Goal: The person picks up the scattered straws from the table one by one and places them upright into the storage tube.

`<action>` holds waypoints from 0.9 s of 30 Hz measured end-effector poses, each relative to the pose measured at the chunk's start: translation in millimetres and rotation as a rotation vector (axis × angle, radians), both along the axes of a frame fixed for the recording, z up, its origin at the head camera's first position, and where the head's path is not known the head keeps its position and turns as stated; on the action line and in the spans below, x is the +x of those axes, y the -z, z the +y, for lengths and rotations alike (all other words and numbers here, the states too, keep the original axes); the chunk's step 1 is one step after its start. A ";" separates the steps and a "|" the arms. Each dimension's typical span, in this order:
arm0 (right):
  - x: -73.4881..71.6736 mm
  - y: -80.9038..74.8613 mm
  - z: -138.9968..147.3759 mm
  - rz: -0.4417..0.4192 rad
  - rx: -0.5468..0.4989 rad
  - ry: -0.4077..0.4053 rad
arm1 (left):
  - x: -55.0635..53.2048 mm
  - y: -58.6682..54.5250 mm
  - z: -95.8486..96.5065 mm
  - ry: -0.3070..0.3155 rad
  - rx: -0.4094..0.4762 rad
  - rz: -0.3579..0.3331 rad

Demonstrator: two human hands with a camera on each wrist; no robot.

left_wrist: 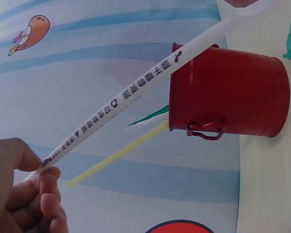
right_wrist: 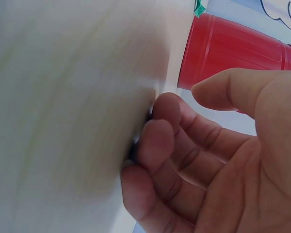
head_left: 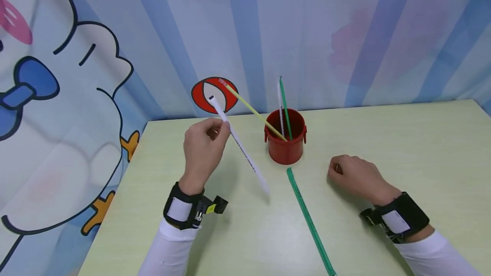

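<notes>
My left hand [head_left: 205, 150] pinches a white paper-wrapped straw [head_left: 245, 152] near its upper end, between thumb and fingertips. Printed black characters run along the wrapper, as the left wrist view shows. The straw [left_wrist: 140, 92] slants down to the right, above the table and in front of the bucket. My right hand [head_left: 356, 176] rests on the table with its fingers [right_wrist: 155, 145] loosely curled and nothing held. A red bucket [head_left: 285, 150] stands near the back edge, holding a yellow straw [head_left: 251, 107], a green straw [head_left: 285, 101] and a white straw [head_left: 280, 105].
A green wrapped straw [head_left: 310, 220] lies on the pale wooden table [head_left: 414, 148] between the hands, running from the bucket toward the front edge. Behind the table hangs a blue striped backdrop [head_left: 307, 33] with cartoon figures.
</notes>
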State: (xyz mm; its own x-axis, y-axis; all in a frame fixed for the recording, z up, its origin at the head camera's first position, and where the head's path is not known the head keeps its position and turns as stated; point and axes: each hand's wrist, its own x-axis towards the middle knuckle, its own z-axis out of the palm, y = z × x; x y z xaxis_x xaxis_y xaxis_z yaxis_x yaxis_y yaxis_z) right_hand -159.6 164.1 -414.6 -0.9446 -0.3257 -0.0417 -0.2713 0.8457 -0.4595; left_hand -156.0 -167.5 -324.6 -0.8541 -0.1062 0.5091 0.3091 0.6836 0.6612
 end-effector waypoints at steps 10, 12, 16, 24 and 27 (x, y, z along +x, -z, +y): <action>0.0 -0.3 2.3 -0.012 -0.007 0.008 | -1.2 -15.7 6.8 0.054 0.161 0.241; -0.3 -0.1 2.2 -0.013 -0.008 0.007 | -2.3 -19.2 9.1 0.059 0.175 0.277; -0.4 0.1 1.4 -0.014 -0.007 0.006 | -5.3 -25.5 14.0 0.059 0.194 0.333; -1.2 1.1 1.4 -0.011 -0.005 0.002 | -12.4 -27.5 20.8 0.051 0.213 0.391; -1.0 1.3 1.7 -0.004 -0.010 0.000 | -14.8 -26.2 22.2 0.046 0.217 0.398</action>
State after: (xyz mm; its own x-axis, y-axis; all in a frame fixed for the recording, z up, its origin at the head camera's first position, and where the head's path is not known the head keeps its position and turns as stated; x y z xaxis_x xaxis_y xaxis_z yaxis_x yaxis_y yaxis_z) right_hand -160.6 165.8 -415.9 -0.9444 -0.3261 -0.0421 -0.2696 0.8413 -0.4686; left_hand -170.8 -145.3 -298.4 -0.6025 -0.2131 0.7692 0.5955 0.5217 0.6109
